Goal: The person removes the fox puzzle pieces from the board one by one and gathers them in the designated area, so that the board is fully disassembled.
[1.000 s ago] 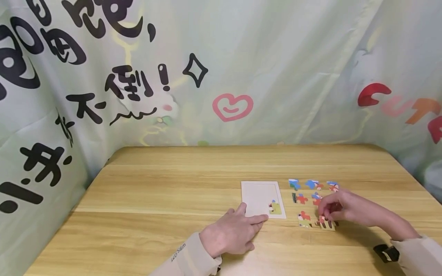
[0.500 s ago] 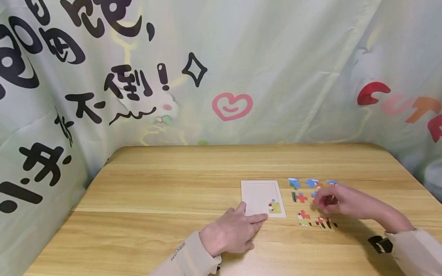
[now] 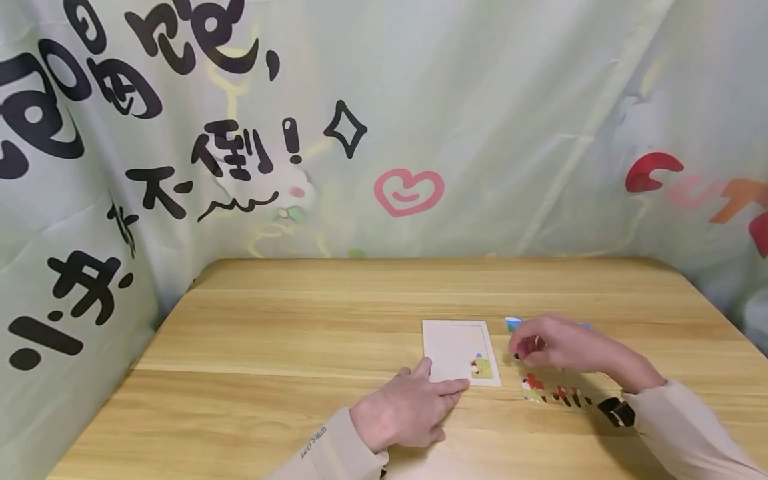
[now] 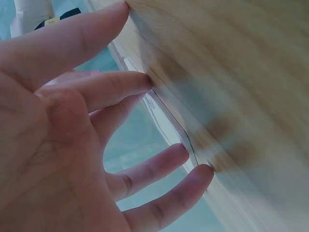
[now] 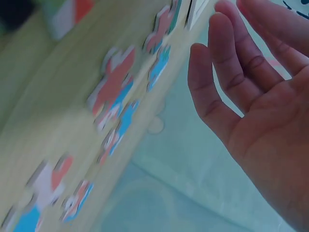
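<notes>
My left hand (image 3: 405, 407) lies spread, with its thumb and forefinger at the near-left corner and near edge of a white puzzle board (image 3: 447, 347). One puzzle piece (image 3: 482, 367), yellow-green, sits in the board's near-right corner. To the right of the board my right hand (image 3: 558, 343) hovers over the loose pieces, fingers loosely bent; nothing shows in its grasp. In the right wrist view, its fingers (image 5: 224, 72) stand apart from a red-and-blue piece (image 5: 113, 87) on the table. The hand hides most of the upper two rows in the head view.
Loose bottom-row pieces (image 3: 532, 387) lie near the right hand. A blue piece (image 3: 513, 324) shows beyond the fingers. The wooden table (image 3: 270, 347) backs onto a printed curtain (image 3: 480, 133). A black wrist band (image 3: 617, 412) is on the right arm.
My right hand has moved left across the loose pieces, towards the board. The left hand stays put on the board. The head view has shifted slightly.
</notes>
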`<state>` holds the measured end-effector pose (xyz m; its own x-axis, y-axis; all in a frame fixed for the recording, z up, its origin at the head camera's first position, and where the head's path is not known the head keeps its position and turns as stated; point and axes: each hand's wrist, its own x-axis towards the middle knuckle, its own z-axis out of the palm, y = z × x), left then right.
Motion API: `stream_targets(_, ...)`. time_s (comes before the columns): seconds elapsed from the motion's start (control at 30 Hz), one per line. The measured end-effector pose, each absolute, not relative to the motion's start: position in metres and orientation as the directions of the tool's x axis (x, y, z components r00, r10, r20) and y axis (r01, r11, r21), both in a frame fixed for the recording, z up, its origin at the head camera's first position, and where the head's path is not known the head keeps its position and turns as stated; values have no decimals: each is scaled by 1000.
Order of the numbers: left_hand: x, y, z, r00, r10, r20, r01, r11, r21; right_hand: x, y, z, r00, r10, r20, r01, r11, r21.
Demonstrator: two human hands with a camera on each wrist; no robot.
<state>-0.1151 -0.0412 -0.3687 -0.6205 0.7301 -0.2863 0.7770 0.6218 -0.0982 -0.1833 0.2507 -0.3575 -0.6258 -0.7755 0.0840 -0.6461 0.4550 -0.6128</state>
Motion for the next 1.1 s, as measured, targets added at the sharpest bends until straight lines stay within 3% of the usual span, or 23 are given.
stream_targets(1.1,-117,-41,-370,-617,739,-273,782,614,-106,-196,195,-367,-622,-782,-49,-637,541,-549)
